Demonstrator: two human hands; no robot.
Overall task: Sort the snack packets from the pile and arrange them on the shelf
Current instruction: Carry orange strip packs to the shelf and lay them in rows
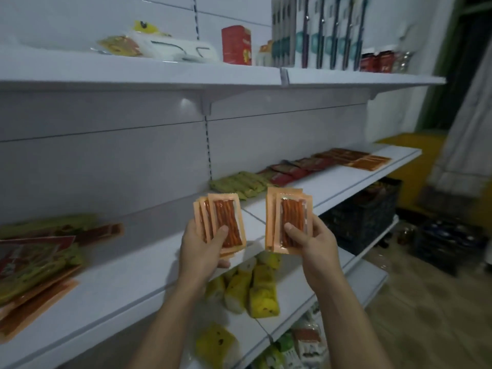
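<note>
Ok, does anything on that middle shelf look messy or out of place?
Yes: the pile at the left end of the shelf is a mixed heap of green, red and orange packets lying askew. The green row, red row and orange row further right look tidy.

Left hand (202, 251): fanned orange packets (227, 222), back ones mostly covered by the front one, count unclear. Right hand (312, 249) stack (292, 217), same story. Mixed pile (34, 259) runs off the left edge. Top-shelf boxes (316, 33) blurred, print unreadable. Dark crates (364, 217) btm right: too dim, contents unclear.
</note>
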